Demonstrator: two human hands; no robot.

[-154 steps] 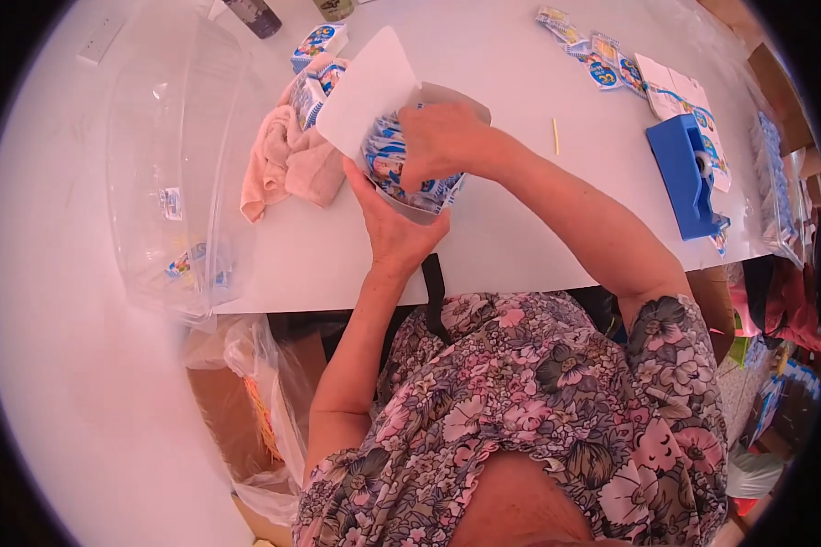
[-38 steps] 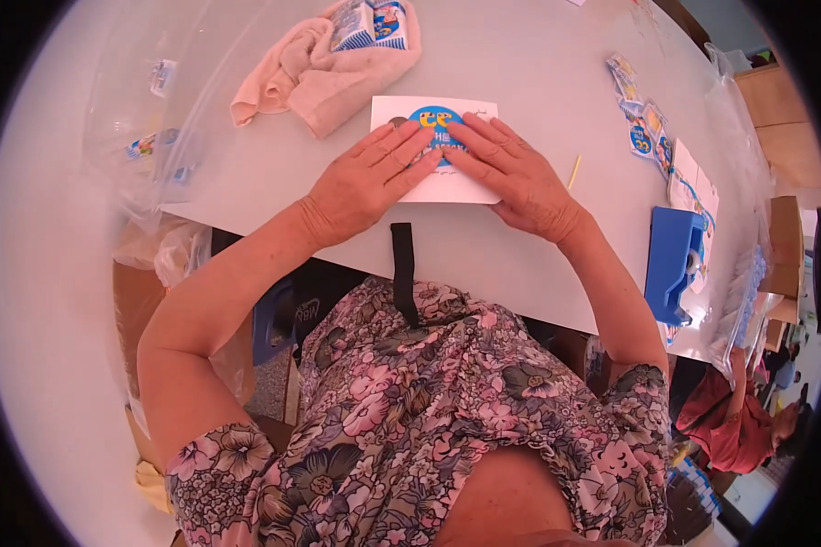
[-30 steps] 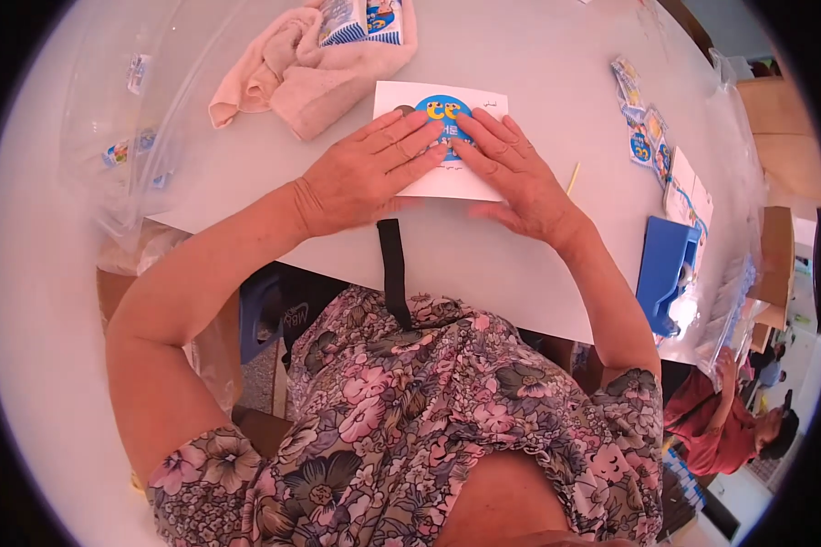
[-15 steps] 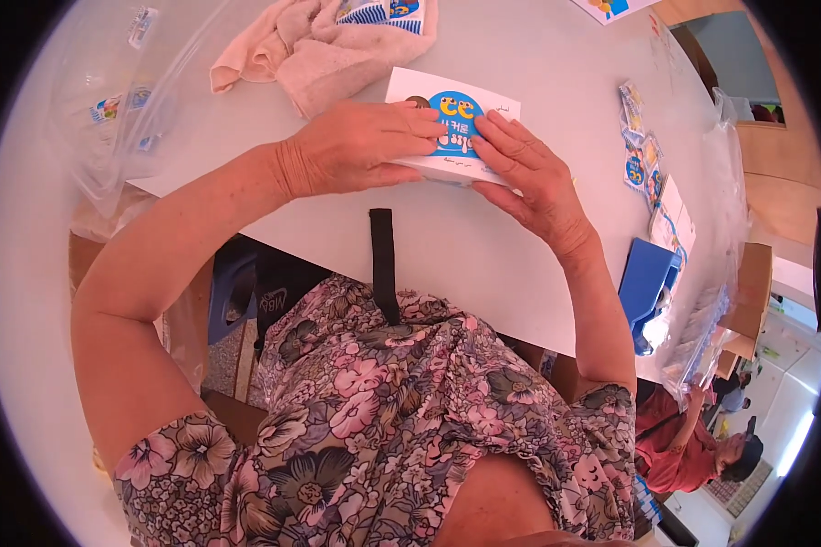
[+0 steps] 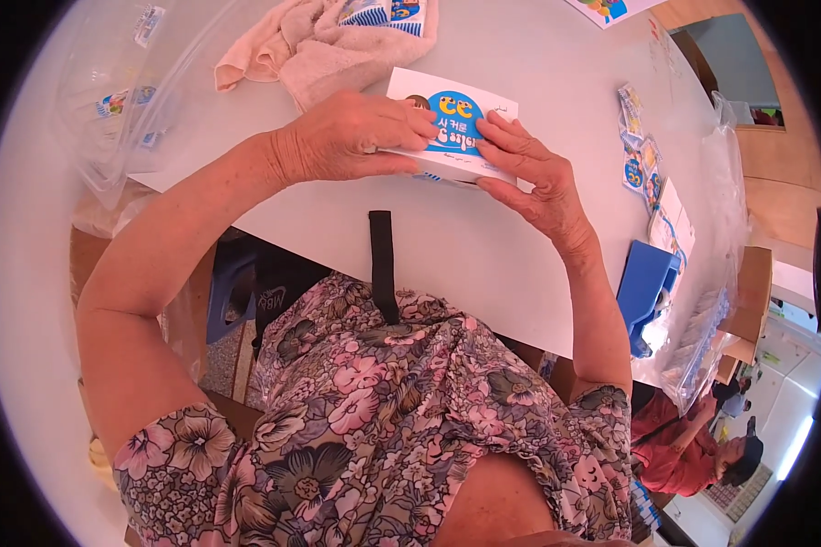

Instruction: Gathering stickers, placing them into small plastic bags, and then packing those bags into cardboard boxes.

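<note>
A small white carton with a blue round print lies on the white table in front of me, its printed top facing up. My left hand grips its left end, fingers across the top and thumb along the near side. Around the right end closes my right hand, with fingertips on the top face and the thumb low at the near edge. Part of the near side shows between the two thumbs. The carton's ends are hidden by my hands.
Behind the carton lies a crumpled pink towel with small printed packets on it. Clear plastic spreads at left. Rightward are more packets, a blue tape dispenser and a cardboard box. A person in red is beyond.
My left hand's fingers have drawn back leftward, and my right fingers have slid slightly right, uncovering more of the printed top. The carton has barely moved.
</note>
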